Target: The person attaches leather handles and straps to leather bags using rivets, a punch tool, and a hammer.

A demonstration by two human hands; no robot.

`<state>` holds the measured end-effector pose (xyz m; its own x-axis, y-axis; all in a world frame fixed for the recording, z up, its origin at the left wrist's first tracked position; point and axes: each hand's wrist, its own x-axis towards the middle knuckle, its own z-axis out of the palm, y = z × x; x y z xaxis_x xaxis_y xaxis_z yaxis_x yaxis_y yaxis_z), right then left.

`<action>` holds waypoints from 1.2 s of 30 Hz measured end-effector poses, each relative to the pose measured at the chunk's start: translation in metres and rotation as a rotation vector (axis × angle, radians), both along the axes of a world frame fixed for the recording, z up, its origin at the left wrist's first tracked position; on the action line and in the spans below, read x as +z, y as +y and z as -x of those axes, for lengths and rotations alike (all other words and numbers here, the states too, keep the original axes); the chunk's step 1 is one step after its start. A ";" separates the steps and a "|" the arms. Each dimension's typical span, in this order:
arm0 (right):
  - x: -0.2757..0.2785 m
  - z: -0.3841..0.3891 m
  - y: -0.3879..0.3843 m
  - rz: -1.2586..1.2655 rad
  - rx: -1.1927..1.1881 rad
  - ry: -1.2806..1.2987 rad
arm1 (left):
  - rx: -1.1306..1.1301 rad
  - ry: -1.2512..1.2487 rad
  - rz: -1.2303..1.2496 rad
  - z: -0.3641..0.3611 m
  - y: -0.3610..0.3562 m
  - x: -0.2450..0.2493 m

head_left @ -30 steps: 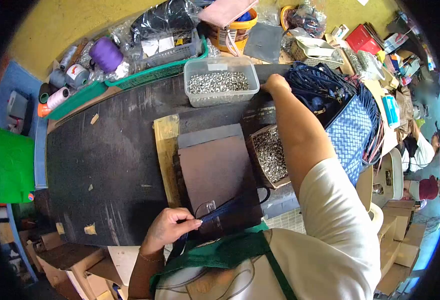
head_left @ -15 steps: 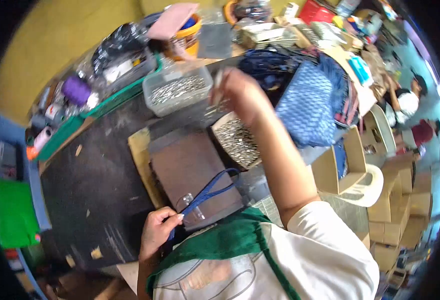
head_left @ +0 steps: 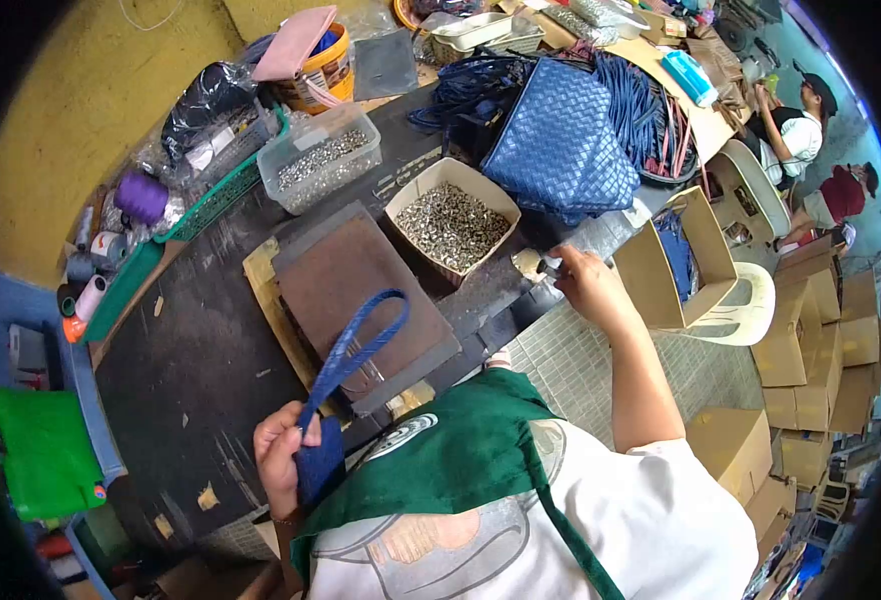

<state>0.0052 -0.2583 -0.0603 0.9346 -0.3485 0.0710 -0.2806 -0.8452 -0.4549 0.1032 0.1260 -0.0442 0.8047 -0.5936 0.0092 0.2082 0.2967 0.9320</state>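
Observation:
My left hand (head_left: 281,452) is closed on a blue strap (head_left: 333,375), low at the near edge of the dark workbench. The strap's looped end stands up over a flat brown metal plate (head_left: 346,285), and a wider blue piece (head_left: 321,462) hangs below my fingers. My right hand (head_left: 598,290) is at the bench's right edge, fingers pinched around something small and dark that I cannot make out. Left of that hand is an open box of small metal fittings (head_left: 453,225). Behind the plate stands a clear plastic tub (head_left: 323,160) of more metal pieces.
A blue woven bag (head_left: 566,140) and bundles of blue straps (head_left: 636,110) lie at the back right. A cardboard box (head_left: 683,265) rests on a white chair (head_left: 746,310). Thread spools (head_left: 143,198) line the left rear. Another person (head_left: 796,130) sits far right.
My right hand has come back from beside the clear tub, toward me and right, to the bench edge. My left hand has raised the strap's loop, showing more of the blue piece.

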 end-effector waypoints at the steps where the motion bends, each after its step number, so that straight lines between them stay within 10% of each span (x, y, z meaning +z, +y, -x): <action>1: -0.009 -0.001 -0.007 -0.026 0.035 0.011 | 0.035 0.022 0.064 0.003 0.001 0.001; 11: -0.087 -0.054 0.001 0.067 0.499 -0.336 | 0.193 -0.229 0.088 0.041 -0.048 0.038; 18: -0.007 -0.024 -0.057 -0.198 0.755 -0.782 | 0.035 -0.136 -0.094 0.061 -0.156 0.043; 31: -0.037 -0.047 -0.226 -0.868 -0.288 -0.703 | -0.090 -0.001 -0.330 0.040 -0.281 0.007; 36: -0.054 -0.063 -0.243 -0.905 -0.262 -0.104 | -0.086 -0.613 -0.515 0.031 -0.307 0.058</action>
<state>0.0686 -0.5015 -0.1148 0.8233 -0.5096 -0.2500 -0.3321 -0.0753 -0.9402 0.0720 -0.1811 0.0139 0.6963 -0.7034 0.1428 -0.3824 -0.1952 0.9031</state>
